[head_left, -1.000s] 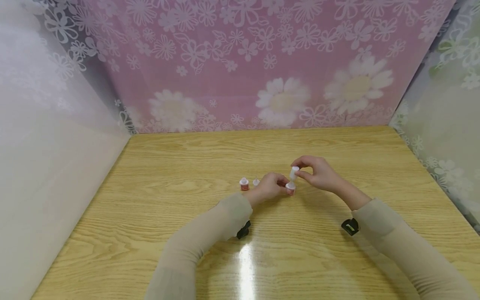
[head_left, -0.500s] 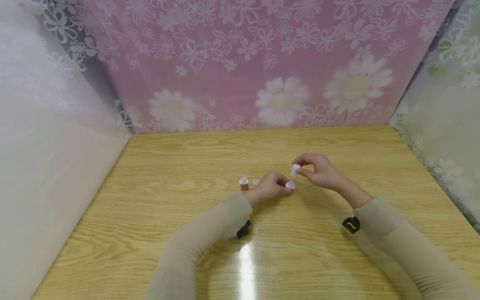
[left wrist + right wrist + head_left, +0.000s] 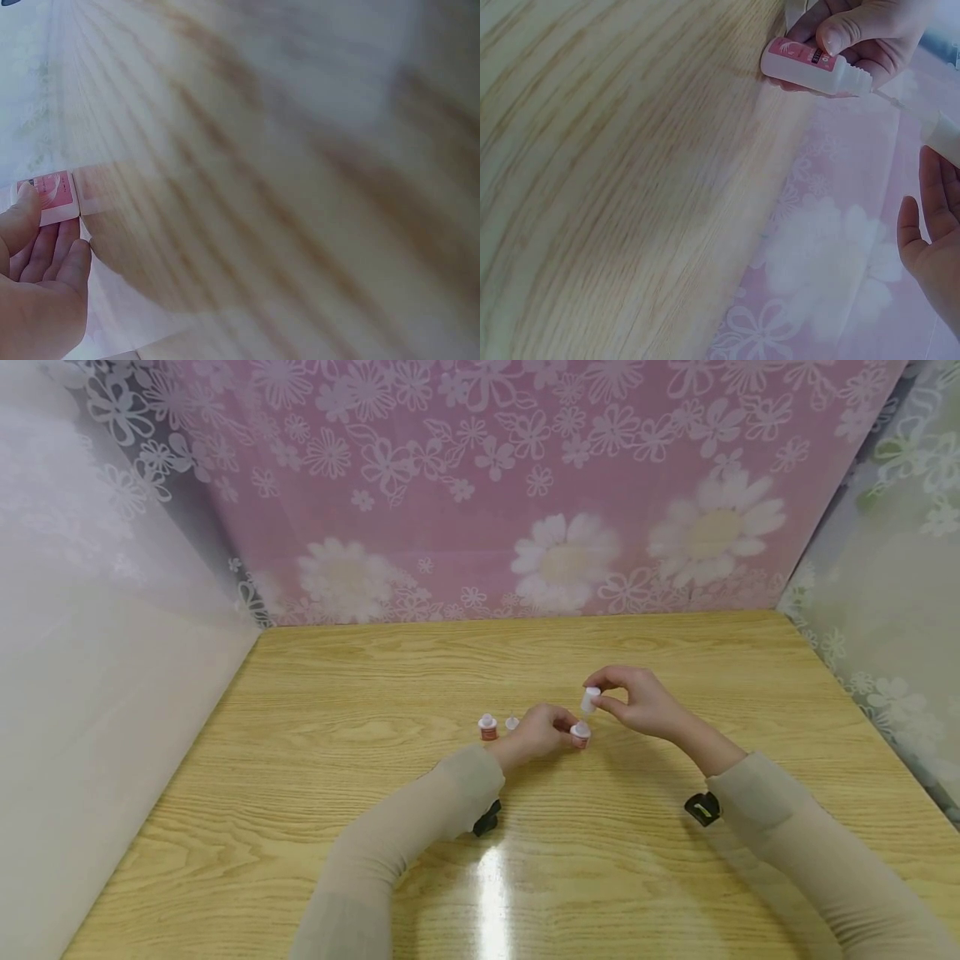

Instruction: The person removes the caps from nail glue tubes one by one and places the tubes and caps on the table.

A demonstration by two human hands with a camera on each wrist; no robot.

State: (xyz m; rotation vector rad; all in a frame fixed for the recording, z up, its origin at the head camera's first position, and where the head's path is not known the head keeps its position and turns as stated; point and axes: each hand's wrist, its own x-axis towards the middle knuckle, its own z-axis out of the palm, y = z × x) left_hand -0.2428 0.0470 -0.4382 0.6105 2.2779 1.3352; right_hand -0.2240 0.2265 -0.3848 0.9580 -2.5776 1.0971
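In the head view my left hand [image 3: 540, 732] pinches a small white bottle [image 3: 581, 737] with a pinkish-red label, upright at the table. The right wrist view shows its threaded neck uncapped and the thumb pressed against the label. Just above that bottle, my right hand [image 3: 636, 700] holds a white cap [image 3: 590, 699] between thumb and fingers. A thin pale stem [image 3: 900, 105] runs from the cap toward the bottle's mouth; whether its tip is still inside is unclear. The left wrist view catches only part of the label [image 3: 56, 190] beside the thumb.
Left of my left hand stands a second white bottle [image 3: 488, 728] with a red label. A small white piece with a thin upright stem [image 3: 512, 723] sits between them. Floral cloth [image 3: 450, 527] rises behind the wood-grain table [image 3: 360, 693].
My right hand has risen slightly with the cap, widening the gap above the bottle. The left hand and its bottle stay nearly in place.
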